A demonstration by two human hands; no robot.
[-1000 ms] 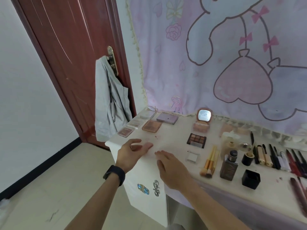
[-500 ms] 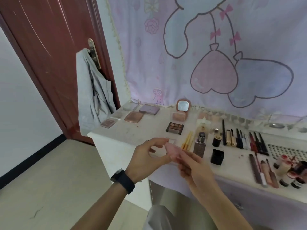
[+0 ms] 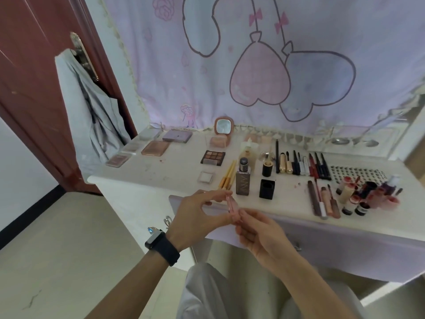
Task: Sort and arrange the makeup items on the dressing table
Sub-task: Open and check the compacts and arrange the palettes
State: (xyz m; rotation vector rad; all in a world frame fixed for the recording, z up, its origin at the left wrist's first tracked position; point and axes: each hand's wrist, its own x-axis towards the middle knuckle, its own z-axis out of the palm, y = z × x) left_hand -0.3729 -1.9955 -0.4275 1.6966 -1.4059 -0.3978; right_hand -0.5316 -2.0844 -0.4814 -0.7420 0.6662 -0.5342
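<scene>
Both hands hold a small pink tube (image 3: pixel 231 208) in front of the dressing table (image 3: pixel 174 176). My left hand (image 3: pixel 197 215) pinches its upper end, and my right hand (image 3: pixel 257 231) grips its lower end. On the table lie palettes (image 3: pixel 212 157), two brushes (image 3: pixel 226 178), a foundation bottle (image 3: pixel 243 180), a black cube (image 3: pixel 267 189) and a row of pencils and lipsticks (image 3: pixel 301 166).
A small mirror compact (image 3: pixel 222 132) stands at the back. Pink pots and bottles (image 3: pixel 368 196) cluster at the right. A dark red door (image 3: pixel 34 77) with a grey garment (image 3: pixel 92 111) on its handle is at the left. A printed curtain hangs behind.
My hands left the table's left corner and now hold the pink tube between them. The view has swung right, showing more of the table.
</scene>
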